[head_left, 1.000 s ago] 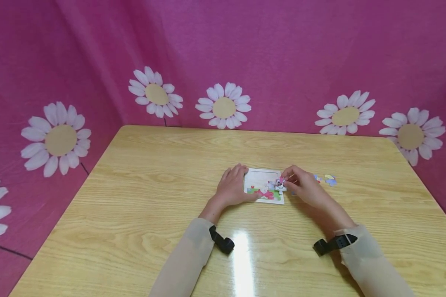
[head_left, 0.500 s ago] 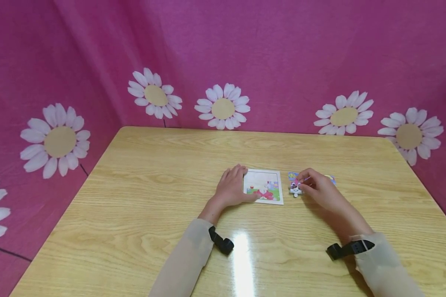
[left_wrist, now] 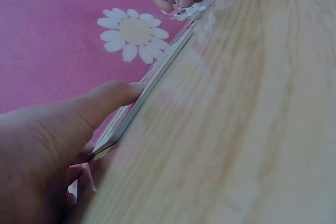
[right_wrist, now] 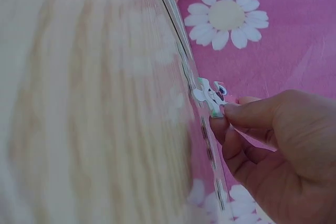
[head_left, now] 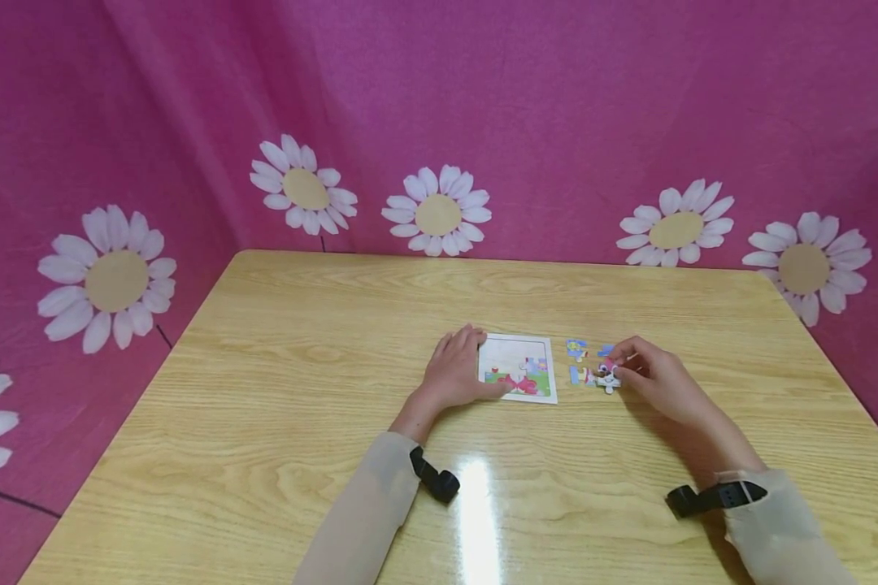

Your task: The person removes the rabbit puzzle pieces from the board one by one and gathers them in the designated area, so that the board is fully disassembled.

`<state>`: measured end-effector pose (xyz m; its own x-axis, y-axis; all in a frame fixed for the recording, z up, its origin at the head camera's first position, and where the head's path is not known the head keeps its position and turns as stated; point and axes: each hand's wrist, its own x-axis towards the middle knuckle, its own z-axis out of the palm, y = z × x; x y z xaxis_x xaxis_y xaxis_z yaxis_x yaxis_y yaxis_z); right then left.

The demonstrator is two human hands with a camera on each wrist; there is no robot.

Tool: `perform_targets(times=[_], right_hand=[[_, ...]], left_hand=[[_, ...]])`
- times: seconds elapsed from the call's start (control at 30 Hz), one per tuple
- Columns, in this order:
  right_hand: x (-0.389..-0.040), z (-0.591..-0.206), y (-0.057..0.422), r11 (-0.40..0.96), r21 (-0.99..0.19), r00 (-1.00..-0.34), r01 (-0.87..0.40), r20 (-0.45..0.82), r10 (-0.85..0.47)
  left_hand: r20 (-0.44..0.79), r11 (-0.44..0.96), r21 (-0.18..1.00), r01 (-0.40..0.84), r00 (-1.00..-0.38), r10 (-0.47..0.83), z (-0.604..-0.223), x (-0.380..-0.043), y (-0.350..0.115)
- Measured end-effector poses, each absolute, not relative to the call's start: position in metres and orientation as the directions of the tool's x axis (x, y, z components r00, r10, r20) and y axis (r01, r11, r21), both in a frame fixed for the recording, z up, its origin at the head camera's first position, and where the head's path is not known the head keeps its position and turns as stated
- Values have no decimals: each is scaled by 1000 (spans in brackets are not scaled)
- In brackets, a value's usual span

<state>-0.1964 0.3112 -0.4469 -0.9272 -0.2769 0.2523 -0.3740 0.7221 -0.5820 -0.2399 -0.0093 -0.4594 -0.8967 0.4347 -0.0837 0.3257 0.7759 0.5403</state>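
Observation:
My left hand (head_left: 454,370) rests along the left side of a white-framed jigsaw board (head_left: 510,351). Its thumb (left_wrist: 126,92) lies over the front rim and its fingers reach the far left corner. Pieces with green, red and blue print fill the board's lower part; the upper part shows pale. Thumb and fingers of my right hand (head_left: 658,378) pinch a jigsaw piece (right_wrist: 211,98) printed with a white face and some pink. In the head view this piece overlaps the loose pieces right of the board.
Loose jigsaw pieces (head_left: 576,349) in blue, yellow and red lie on the wooden table (head_left: 336,366) just right of the board. Behind the table hangs a pink cloth (head_left: 556,97) with large white daisies.
My right hand has moved right, carrying the pinched jigsaw piece from over the board's right edge to the loose pieces, uncovering several of them. The left hand and board have stayed put.

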Motion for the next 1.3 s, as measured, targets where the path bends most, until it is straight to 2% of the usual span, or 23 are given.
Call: perform_targets(times=[0.77, 1.13, 1.3], right_hand=[[-192, -448, 327, 741, -567, -932, -360, 254, -258], [-195, -448, 330, 787, -556, -963, -269, 126, -240], [-196, -452, 332, 783, -555, -959, -282, 130, -253]], left_hand=[[-70, 775, 534, 337, -896, 438, -461, -241, -10], [-81, 785, 523, 331, -898, 432, -461, -241, -10], [-77, 787, 517, 336, -898, 433, -462, -242, -10]])
